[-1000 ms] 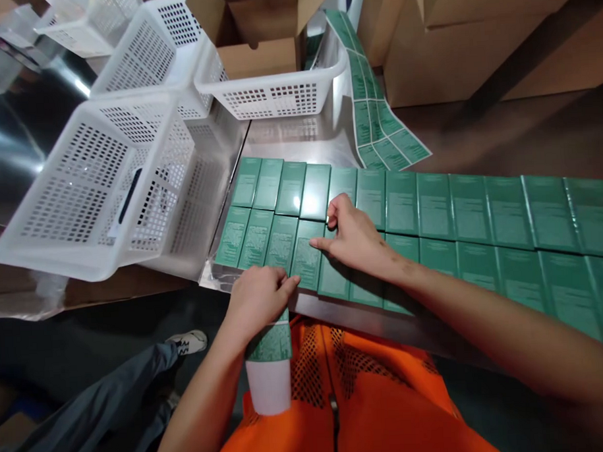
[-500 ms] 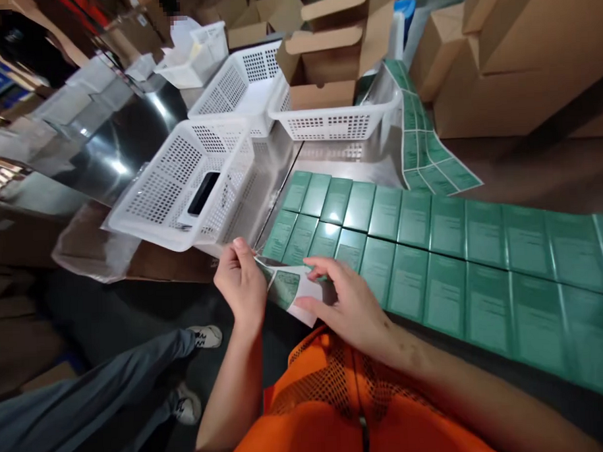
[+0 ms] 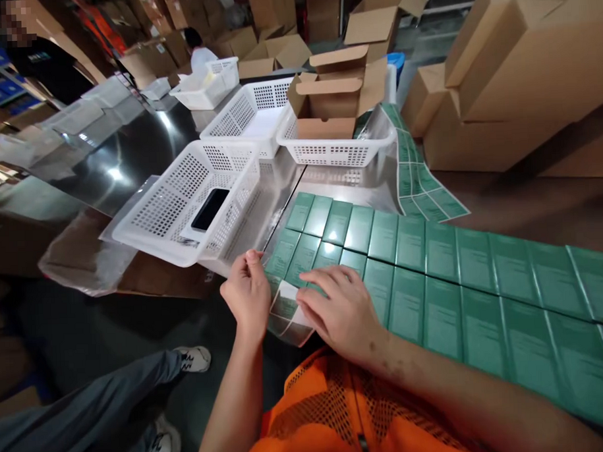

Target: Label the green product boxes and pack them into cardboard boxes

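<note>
We pinched the strip (image 3: 286, 309) in our left hand (image 3: 247, 288), thumb pressed against the curled fingers. Our right hand (image 3: 341, 310) bent over the strip's white part, though we could not tell whether its fingers gripped it. The strip spanned the gap between our hands, at the near edge of the surface (image 3: 324, 178), beside the left end of the green boxes (image 3: 440, 303). Those lay side by side in two rows. Beyond them, a phone (image 3: 210, 209) lay in a white basket (image 3: 181, 258), and a sheet (image 3: 412, 176) curved down behind the far row.
</note>
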`<state>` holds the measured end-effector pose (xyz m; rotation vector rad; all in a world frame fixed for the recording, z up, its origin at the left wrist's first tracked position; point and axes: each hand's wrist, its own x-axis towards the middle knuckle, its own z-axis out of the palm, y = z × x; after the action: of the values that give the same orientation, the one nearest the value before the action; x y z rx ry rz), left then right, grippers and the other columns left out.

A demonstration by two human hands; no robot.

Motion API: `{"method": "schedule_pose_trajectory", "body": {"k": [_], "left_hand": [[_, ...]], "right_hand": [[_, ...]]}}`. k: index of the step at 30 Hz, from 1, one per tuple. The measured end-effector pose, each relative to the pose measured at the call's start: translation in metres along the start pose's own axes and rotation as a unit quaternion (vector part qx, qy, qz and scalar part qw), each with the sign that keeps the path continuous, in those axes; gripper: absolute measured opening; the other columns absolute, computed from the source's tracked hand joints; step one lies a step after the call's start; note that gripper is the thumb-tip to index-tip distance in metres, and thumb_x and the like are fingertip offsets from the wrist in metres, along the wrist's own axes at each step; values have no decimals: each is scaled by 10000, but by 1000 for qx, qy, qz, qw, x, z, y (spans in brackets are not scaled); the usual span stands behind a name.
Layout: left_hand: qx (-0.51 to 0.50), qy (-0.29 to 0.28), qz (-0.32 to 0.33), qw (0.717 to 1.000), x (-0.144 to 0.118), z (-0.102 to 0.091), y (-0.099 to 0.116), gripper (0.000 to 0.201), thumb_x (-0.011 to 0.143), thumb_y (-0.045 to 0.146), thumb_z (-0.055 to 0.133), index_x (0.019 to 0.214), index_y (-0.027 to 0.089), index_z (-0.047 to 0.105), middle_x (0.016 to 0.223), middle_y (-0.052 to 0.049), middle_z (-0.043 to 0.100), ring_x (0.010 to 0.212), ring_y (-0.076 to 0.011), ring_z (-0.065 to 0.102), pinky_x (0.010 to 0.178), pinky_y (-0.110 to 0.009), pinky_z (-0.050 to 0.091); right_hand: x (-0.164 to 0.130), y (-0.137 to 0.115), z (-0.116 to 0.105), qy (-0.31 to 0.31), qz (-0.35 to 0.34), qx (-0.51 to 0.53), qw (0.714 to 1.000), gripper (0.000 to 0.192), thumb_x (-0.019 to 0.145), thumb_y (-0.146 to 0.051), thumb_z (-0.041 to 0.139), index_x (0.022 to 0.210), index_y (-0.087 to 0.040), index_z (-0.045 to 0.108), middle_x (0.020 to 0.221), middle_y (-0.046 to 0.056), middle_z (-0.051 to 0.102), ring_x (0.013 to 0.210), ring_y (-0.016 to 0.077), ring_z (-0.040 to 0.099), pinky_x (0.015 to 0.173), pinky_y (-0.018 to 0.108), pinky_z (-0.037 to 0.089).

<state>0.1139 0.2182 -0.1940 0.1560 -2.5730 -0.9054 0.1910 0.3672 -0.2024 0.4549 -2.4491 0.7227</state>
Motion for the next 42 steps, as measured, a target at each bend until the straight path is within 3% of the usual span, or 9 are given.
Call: {"method": "schedule_pose_trajectory", "body": {"k": [3,5,7,11,14,17,22,31,42], "left_hand": [[8,-13,-5,1000,14,8,-6,492,977,459,366,876,182,759,611,-46,645,581,-182,559,578,-279,346],[-7,-23,-13,1000,28,12,-14,533,981,474,339,867,171,762,589,-44,624,590,-189,556,587,-287,350],[-47,-65,-16,997,45,14,-24,572,972,524,330,875,165,764,529,-24,569,551,-181,527,564,-286,344],[-198,-256,-19,946,74,18,-30,601,928,636,350,969,181,740,519,-3,588,538,-171,536,548,-274,383],[-229,-352,7,907,90,26,-19,545,912,629,406,1018,198,722,689,-29,706,726,-198,632,653,-282,449],[-189,-392,38,900,102,41,-6,488,877,611,501,994,192,723,745,-42,726,832,-214,651,758,-301,454],[-164,-433,39,886,115,66,1,375,833,545,582,790,181,661,655,-21,678,624,-152,575,638,-276,412],[-101,-425,35,899,119,98,0,341,786,475,584,611,181,585,583,12,576,577,-129,467,557,-250,335],[-57,-435,20,899,118,106,0,313,785,435,575,592,189,565,581,30,519,595,-130,437,575,-258,312]], "right_hand": [[0,-3,-6,4,-197,-26,980,198,938,-123,555,793,-208,660,881,5,698,893,193,602,862,413,432],[3,-3,-16,-27,-266,45,962,215,942,-123,552,786,-215,667,818,-25,677,847,163,593,837,377,456],[15,5,-29,-37,-220,144,964,180,953,-150,552,848,-216,682,827,-23,682,835,154,600,812,358,474],[65,58,-43,-12,48,264,963,87,921,-250,641,863,-218,697,825,12,704,770,153,624,710,299,490],[104,110,-27,-50,214,290,931,118,835,-306,696,790,-197,696,728,-1,674,644,142,574,606,270,449],[128,147,-2,-120,292,347,883,177,771,-353,717,777,-178,693,682,-6,638,606,131,534,552,250,411],[145,166,18,-194,336,365,846,109,781,-275,693,782,-166,694,695,-7,637,588,107,527,527,215,410],[157,187,45,-243,344,192,887,270,833,-348,706,658,-147,667,569,-9,602,488,112,542,494,222,398],[153,191,56,-240,313,100,914,252,837,-358,718,655,-185,702,533,-9,594,588,165,586,588,267,375]]}}
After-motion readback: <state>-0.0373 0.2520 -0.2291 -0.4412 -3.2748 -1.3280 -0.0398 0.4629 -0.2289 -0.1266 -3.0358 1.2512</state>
